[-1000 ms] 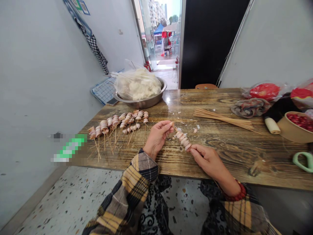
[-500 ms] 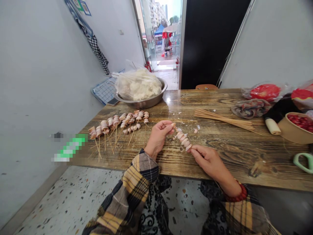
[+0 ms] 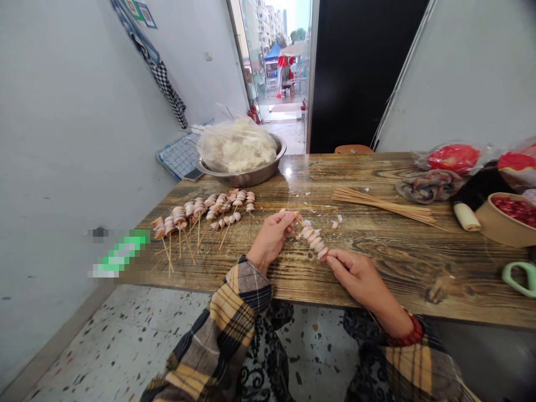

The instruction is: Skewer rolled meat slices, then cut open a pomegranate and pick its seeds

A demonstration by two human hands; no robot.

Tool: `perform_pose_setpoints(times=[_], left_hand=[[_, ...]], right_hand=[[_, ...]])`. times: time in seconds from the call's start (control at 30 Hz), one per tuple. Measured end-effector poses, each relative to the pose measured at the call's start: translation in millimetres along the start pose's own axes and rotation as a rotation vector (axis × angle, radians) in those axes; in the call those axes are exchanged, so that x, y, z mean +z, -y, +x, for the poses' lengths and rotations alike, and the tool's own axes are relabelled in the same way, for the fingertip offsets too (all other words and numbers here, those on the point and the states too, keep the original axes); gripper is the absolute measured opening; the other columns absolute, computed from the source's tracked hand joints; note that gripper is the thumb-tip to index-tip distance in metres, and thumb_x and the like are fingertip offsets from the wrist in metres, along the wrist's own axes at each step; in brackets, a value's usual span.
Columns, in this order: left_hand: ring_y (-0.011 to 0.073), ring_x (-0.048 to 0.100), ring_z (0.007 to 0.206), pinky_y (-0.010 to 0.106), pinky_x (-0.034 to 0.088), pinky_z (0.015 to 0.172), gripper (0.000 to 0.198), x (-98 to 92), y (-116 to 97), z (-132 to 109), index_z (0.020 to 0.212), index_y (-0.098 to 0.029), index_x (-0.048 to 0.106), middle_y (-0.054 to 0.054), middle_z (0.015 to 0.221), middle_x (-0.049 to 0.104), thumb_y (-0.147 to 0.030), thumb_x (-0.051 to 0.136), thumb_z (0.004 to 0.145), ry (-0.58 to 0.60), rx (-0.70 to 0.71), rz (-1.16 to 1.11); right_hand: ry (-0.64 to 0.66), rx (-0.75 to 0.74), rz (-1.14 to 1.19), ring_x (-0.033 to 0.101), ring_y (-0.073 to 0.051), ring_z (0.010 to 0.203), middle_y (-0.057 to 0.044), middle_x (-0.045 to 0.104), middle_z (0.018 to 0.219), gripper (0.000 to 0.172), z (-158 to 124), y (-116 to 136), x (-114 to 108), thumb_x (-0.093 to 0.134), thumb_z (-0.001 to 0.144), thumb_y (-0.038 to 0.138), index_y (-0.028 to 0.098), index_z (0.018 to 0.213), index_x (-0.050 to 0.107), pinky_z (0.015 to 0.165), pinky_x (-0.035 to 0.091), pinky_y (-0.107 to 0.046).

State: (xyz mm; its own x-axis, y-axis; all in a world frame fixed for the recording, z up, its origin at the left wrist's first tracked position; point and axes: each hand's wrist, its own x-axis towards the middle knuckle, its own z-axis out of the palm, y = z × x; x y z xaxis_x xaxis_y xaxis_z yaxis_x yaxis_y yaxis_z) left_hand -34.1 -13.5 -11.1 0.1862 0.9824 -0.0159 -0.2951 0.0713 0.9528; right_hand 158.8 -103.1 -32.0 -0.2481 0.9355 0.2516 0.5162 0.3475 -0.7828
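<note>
Both hands are on one skewer (image 3: 315,241) threaded with pale pinkish pieces that look like garlic cloves. It slants over the wooden table (image 3: 377,268). At its far end, the thumb and fingers of my left hand (image 3: 270,237) pinch around the tip. My right hand (image 3: 358,273) is closed around the near end, just below the lowest clove. To the left lie several filled skewers (image 3: 195,209), side by side with their bare sticks pointing toward me. A few loose bits (image 3: 335,224), perhaps cloves and papery skin, are scattered just beyond the held skewer.
A bundle of bare bamboo sticks (image 3: 385,206) lies right of centre. A metal basin (image 3: 247,177) with a bagged whitish mass stands at the back left. On the right are a bowl of red fruit (image 3: 505,223), a crumpled cloth (image 3: 429,185) and a green handle (image 3: 519,278).
My left hand has shifted slightly down at the skewer's far end, its fingers still pinched. My right hand and the other things stay where they were.
</note>
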Motion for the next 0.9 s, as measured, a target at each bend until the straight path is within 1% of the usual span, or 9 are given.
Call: perform_pose_setpoints(times=[0.13,0.23,0.4,0.5,0.6,0.67,0.8,0.9], left_hand=[[0.0057,0.044,0.054,0.019,0.037,0.051,0.029,2.4,-1,-2,0.072,-0.012,0.071,0.0,0.066,0.058,-0.04,0.076,0.068,0.031,-0.003,0.002],[0.0059,0.044,0.054,0.02,0.036,0.052,0.028,4.3,-1,-2,0.071,-0.012,0.07,0.0,0.064,0.057,-0.04,0.075,0.069,0.023,0.001,0.008],[0.0072,0.043,0.056,0.021,0.034,0.055,0.03,6.8,1,-3,0.071,-0.013,0.071,0.0,0.063,0.057,-0.042,0.074,0.069,0.015,0.016,0.031],[0.0084,0.043,0.059,0.022,0.035,0.058,0.031,6.7,1,-2,0.072,-0.014,0.072,0.002,0.069,0.061,-0.044,0.073,0.069,0.014,0.031,0.051],[0.0093,0.044,0.062,0.023,0.035,0.061,0.029,7.2,1,-2,0.073,-0.014,0.072,0.003,0.073,0.063,-0.043,0.072,0.07,0.011,0.046,0.082],[0.0097,0.043,0.063,0.023,0.034,0.062,0.029,9.8,1,-4,0.073,-0.014,0.072,0.002,0.072,0.061,-0.043,0.071,0.072,0.018,0.059,0.108],[0.0097,0.042,0.062,0.024,0.033,0.062,0.03,20.5,4,-8,0.065,-0.014,0.065,-0.001,0.063,0.054,-0.042,0.069,0.075,0.077,0.081,0.155],[0.01,0.045,0.064,0.023,0.035,0.063,0.031,24.1,6,-9,0.066,-0.015,0.064,-0.001,0.065,0.055,-0.045,0.068,0.075,0.094,0.068,0.111]], right_hand=[[-0.021,0.001,-0.007,0.06,-0.015,0.065,-0.002,0.066,0.069,0.034,-1,2,0,0.041,0.094,0.033,0.017,0.081,0.068,0.059,0.04,-0.023],[-0.024,0.005,-0.027,0.059,-0.016,0.063,-0.001,0.066,0.067,0.034,-1,2,1,0.041,0.094,0.034,0.017,0.081,0.068,0.058,0.039,-0.024],[-0.044,-0.004,-0.008,0.062,-0.016,0.066,-0.002,0.068,0.072,0.033,-2,3,2,0.041,0.094,0.033,0.018,0.082,0.068,0.06,0.04,-0.024],[-0.068,-0.011,-0.011,0.06,-0.015,0.061,-0.001,0.065,0.065,0.031,-2,4,1,0.043,0.094,0.032,0.018,0.081,0.067,0.058,0.04,-0.023],[-0.08,-0.012,-0.01,0.061,-0.015,0.062,-0.001,0.066,0.067,0.031,-2,6,2,0.043,0.093,0.031,0.019,0.078,0.067,0.058,0.039,-0.023],[-0.087,-0.01,-0.012,0.061,-0.015,0.063,-0.001,0.066,0.068,0.03,-1,7,2,0.043,0.093,0.031,0.019,0.078,0.067,0.058,0.039,-0.024],[-0.111,0.0,-0.008,0.058,-0.015,0.06,-0.001,0.065,0.065,0.03,-1,9,5,0.043,0.093,0.03,0.018,0.083,0.068,0.059,0.039,-0.024],[-0.153,0.018,0.025,0.056,-0.014,0.061,-0.001,0.062,0.065,0.029,0,7,6,0.044,0.092,0.032,0.018,0.085,0.069,0.06,0.039,-0.024]])
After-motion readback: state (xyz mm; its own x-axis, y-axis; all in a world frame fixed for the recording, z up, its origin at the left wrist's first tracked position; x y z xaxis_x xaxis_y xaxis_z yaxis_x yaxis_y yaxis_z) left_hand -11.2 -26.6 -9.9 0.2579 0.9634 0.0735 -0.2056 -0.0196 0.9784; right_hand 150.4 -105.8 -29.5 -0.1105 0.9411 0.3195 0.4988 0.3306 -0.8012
